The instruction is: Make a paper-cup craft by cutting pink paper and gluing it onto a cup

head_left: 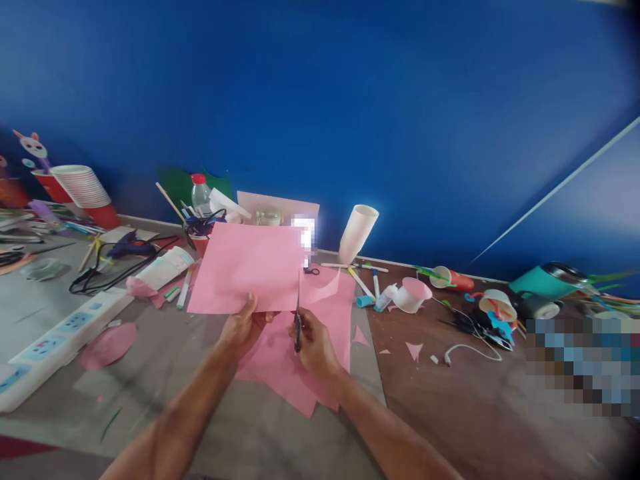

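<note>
My left hand (pixel 246 325) pinches the lower edge of a pink sheet of paper (pixel 250 267), thumb in front and fingers behind, holding it up off the table. My right hand (pixel 314 343) is closed around the dark handles of a pair of scissors (pixel 299 325). Their blades point upward along the right edge of the raised sheet. Beneath both hands more pink paper (pixel 320 380) lies on the grey mat, with cut edges. A few small pink scraps (pixel 414 351) are scattered to the right.
At left lie a white power strip (pixel 55 340), a glue gun (pixel 131 245) and a stack of paper cups (pixel 83 187). A white paper roll (pixel 357 233) stands by the blue wall. Rightward are markers, a pink-covered cup (pixel 413 295), a glue bottle (pixel 386 297) and a teal flask (pixel 545 290).
</note>
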Tool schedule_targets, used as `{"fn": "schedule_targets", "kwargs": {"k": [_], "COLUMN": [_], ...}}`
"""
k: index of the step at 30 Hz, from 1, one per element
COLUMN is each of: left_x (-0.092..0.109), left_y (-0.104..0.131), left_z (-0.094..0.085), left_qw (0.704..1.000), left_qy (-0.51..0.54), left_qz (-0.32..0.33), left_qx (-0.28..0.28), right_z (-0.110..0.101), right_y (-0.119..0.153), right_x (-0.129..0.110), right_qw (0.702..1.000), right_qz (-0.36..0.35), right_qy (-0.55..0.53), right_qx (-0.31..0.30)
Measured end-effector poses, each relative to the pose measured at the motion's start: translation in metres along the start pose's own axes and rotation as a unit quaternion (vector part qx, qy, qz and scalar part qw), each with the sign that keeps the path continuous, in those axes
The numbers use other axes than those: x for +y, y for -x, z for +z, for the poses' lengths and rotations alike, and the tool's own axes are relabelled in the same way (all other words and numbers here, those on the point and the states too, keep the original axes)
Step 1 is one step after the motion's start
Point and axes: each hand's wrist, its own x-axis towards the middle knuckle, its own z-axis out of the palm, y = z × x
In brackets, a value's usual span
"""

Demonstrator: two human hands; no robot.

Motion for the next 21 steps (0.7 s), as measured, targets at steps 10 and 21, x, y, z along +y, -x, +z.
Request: {"fn": "schedule_targets", "kwargs": {"k": [10,21], "left_x": [-0.001,-0.003], "left_y": [-0.001,-0.001], "left_z": [-0.001,-0.004], "left_qw": [1.0,1.0], "left_qy": [-0.015,-0.007], "left_qz": [-0.001,-0.014], "left_qx": [-0.015,-0.005], "right_z": [0.001,0.003], "right_y": [0.003,0.002], "right_x": [-0.006,0.005], "right_qw": [0.999,1.0], "right_qz": [0.006,0.01], "right_qy": [0.032,-0.012], "right_qx": [0.009,0.008]}}
